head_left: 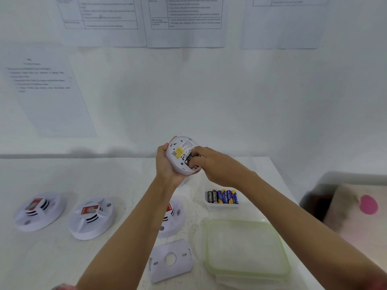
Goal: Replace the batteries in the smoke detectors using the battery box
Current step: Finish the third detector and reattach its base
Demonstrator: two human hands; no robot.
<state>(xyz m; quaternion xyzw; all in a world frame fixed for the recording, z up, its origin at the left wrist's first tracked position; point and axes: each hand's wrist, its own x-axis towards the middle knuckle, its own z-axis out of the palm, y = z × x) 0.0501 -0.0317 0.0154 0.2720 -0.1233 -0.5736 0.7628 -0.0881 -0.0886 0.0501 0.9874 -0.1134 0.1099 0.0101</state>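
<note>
White smoke detectors, three, lie on the counter. Left hand grips a fourth detector; right hand pinches its battery. Battery box holds six batteries.

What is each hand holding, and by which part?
The left hand grips the smoke detector by its rim. The right hand pinches a battery seated in the detector's back.
</note>
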